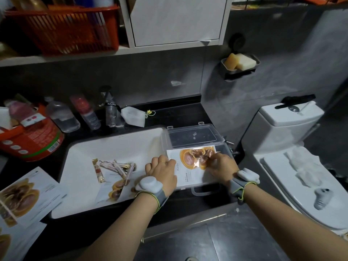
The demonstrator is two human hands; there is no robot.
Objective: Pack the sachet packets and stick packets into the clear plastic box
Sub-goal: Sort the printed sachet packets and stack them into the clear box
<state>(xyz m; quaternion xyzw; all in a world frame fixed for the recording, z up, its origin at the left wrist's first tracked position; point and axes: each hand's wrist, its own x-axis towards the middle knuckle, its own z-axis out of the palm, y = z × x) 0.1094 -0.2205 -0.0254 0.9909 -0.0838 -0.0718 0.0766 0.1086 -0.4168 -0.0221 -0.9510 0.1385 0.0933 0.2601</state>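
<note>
A clear plastic box (225,147) stands open at the right end of the black counter, its lid (190,135) tipped back. A white sachet packet (190,162) with an orange mushroom picture lies across the box's opening. My left hand (162,170) presses on its left edge and my right hand (220,164) presses on its right side. Inside the white sink (113,144) lie several pink stick packets (116,168) on top of another sachet (113,191). More sachets (24,198) lie on the counter at the far left.
Bottles (62,115) and a red tub (32,142) stand behind the sink at the left. A white pouch (133,115) lies at the back. A toilet (293,147) stands to the right with a white controller (323,197) on its lid. A soap dish (240,63) hangs on the wall.
</note>
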